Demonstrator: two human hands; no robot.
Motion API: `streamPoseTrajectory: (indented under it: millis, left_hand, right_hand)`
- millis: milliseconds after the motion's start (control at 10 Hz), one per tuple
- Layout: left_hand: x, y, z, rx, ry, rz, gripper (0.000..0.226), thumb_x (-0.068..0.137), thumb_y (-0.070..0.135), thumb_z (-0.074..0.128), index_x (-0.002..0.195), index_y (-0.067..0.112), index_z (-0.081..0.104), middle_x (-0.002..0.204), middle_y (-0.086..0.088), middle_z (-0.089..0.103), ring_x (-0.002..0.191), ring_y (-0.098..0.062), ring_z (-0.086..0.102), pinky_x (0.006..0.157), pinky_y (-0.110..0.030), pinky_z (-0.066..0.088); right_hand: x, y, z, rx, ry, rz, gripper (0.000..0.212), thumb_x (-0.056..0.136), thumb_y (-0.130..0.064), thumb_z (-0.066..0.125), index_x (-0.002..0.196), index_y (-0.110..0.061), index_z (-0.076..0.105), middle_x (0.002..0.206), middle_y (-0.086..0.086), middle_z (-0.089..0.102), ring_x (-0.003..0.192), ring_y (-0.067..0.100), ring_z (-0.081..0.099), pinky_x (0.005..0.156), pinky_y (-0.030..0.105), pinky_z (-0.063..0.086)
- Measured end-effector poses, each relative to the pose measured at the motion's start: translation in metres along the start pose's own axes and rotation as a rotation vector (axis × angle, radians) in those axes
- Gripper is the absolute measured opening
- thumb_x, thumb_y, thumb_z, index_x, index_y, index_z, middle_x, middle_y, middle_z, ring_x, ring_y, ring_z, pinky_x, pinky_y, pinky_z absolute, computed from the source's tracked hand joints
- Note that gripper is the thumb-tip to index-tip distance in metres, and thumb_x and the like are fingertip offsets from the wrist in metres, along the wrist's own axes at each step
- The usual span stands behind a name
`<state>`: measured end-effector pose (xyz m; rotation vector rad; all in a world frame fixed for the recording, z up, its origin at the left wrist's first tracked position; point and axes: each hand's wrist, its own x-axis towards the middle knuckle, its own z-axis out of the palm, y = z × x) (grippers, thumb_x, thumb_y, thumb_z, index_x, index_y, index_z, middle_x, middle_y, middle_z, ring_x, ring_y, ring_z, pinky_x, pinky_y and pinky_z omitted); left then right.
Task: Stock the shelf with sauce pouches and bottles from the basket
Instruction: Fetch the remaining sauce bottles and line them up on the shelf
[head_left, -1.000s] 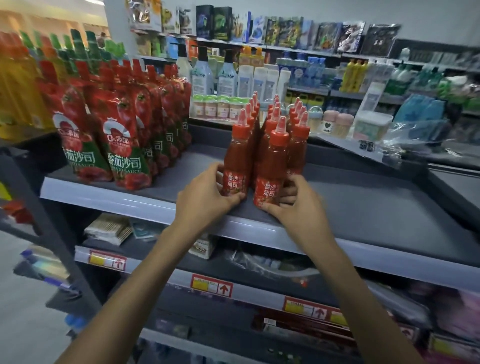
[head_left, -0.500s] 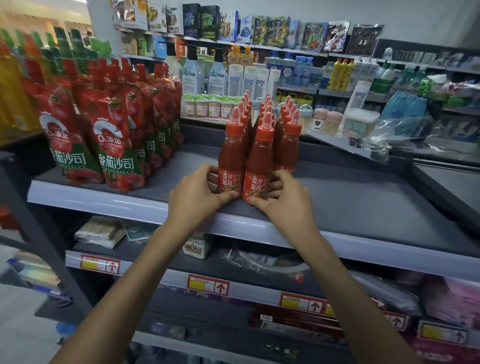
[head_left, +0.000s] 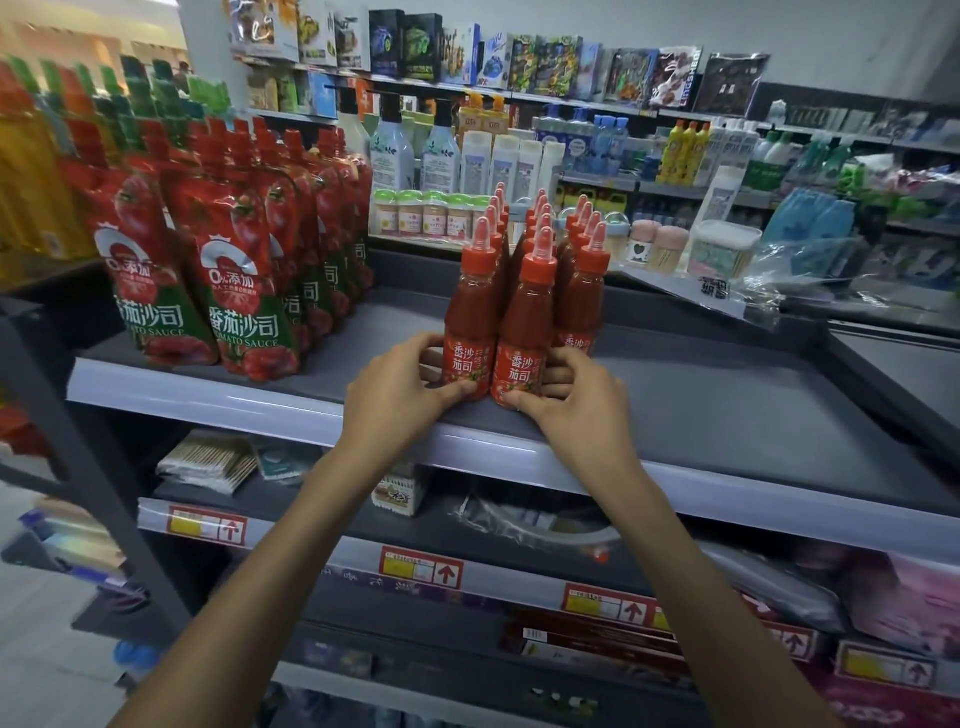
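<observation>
Evidently neared the end of the bottle stocking, judging by three rows of red plastic squeeze bottles with nozzle caps (head_left: 582, 301) already lined up at the front of the grey metal shelf (head_left: 727, 405). Gripped the front-left bottle (head_left: 470, 322) low on its label with the left hand (head_left: 400, 395), with fingers curled round it. Held the front-middle bottle (head_left: 527, 332) likewise with the right hand (head_left: 571, 410), thumb at its base. Seemed only to be squaring the rows. Read 番茄沙司 on the bottle labels. Found two rows of red-and-green spouted sauce pouches (head_left: 244, 291) upright further left on the same shelf, marked 0%添加, 番茄沙司 and TOMATO SAUCE. Saw no basket, so could not judge the remainder. Noted plenty of bare shelf to the right. Could not read the red-and-yellow arrow price tags (head_left: 421, 566) below.
</observation>
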<state>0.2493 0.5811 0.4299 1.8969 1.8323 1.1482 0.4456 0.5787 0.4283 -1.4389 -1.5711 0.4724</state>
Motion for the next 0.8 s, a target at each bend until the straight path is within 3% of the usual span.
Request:
streamPoseTrajectory:
  millis: [200,300,400,500,600,700,800]
  left_hand:
    - [-0.002,0.0,0.001,0.031,0.024,0.017,0.051,0.081,0.06,0.079,0.124,0.038,0.064,0.108,0.02,0.073,0.1,-0.005,0.068,0.08,-0.031,0.049]
    - [-0.004,-0.001,0.002,0.062,0.052,0.034,0.052,0.083,0.061,0.076,0.127,0.039,0.062,0.11,0.018,0.074,0.103,-0.009,0.069,0.081,-0.032,0.05]
    - [-0.007,0.0,0.004,0.084,0.066,0.047,0.052,0.085,0.062,0.073,0.131,0.041,0.059,0.112,0.016,0.074,0.106,-0.013,0.069,0.086,-0.037,0.053]
    - [-0.012,0.001,0.003,0.097,0.061,0.073,0.051,0.089,0.06,0.069,0.135,0.04,0.055,0.113,0.014,0.072,0.106,-0.014,0.068,0.086,-0.039,0.053]
    - [-0.021,0.003,-0.001,0.137,0.071,0.121,0.051,0.093,0.055,0.066,0.14,0.038,0.053,0.115,0.01,0.069,0.104,-0.017,0.067,0.083,-0.039,0.056]
    - [-0.034,0.004,-0.01,0.225,0.108,0.169,0.051,0.096,0.051,0.064,0.14,0.028,0.055,0.122,0.003,0.069,0.102,-0.021,0.068,0.083,-0.041,0.056]
    - [-0.049,0.002,-0.02,0.349,0.13,0.228,0.046,0.095,0.042,0.067,0.136,0.021,0.06,0.122,-0.003,0.071,0.111,-0.028,0.066,0.087,-0.044,0.052]
  right_hand:
    - [-0.002,-0.001,0.0,-0.028,0.013,0.01,0.056,0.072,-0.034,0.093,0.119,-0.024,0.064,0.092,-0.014,0.071,0.083,-0.002,0.068,0.081,0.02,0.058]
    - [-0.002,-0.002,0.001,-0.025,-0.008,0.014,0.056,0.075,-0.033,0.091,0.122,-0.025,0.063,0.091,-0.017,0.068,0.081,-0.006,0.066,0.073,0.007,0.051]
    - [-0.004,-0.003,-0.001,-0.004,-0.032,0.026,0.057,0.076,-0.03,0.091,0.125,-0.023,0.062,0.093,-0.016,0.068,0.082,-0.007,0.066,0.071,0.004,0.05]
    - [-0.007,-0.006,-0.004,-0.014,-0.053,0.022,0.059,0.077,-0.028,0.09,0.127,-0.021,0.061,0.096,-0.014,0.069,0.086,-0.002,0.068,0.083,0.018,0.059]
    - [-0.016,-0.013,-0.013,-0.119,-0.039,0.023,0.058,0.08,-0.031,0.087,0.13,-0.019,0.06,0.103,-0.006,0.068,0.091,0.01,0.065,0.092,0.035,0.058]
    - [-0.035,-0.022,-0.031,-0.169,-0.007,0.003,0.05,0.088,-0.025,0.08,0.132,-0.018,0.058,0.121,0.002,0.068,0.106,0.017,0.063,0.098,0.033,0.052]
    - [-0.067,-0.032,-0.052,-0.235,0.004,-0.065,0.044,0.093,-0.026,0.073,0.133,-0.024,0.056,0.126,-0.002,0.066,0.117,0.017,0.061,0.098,0.032,0.05]
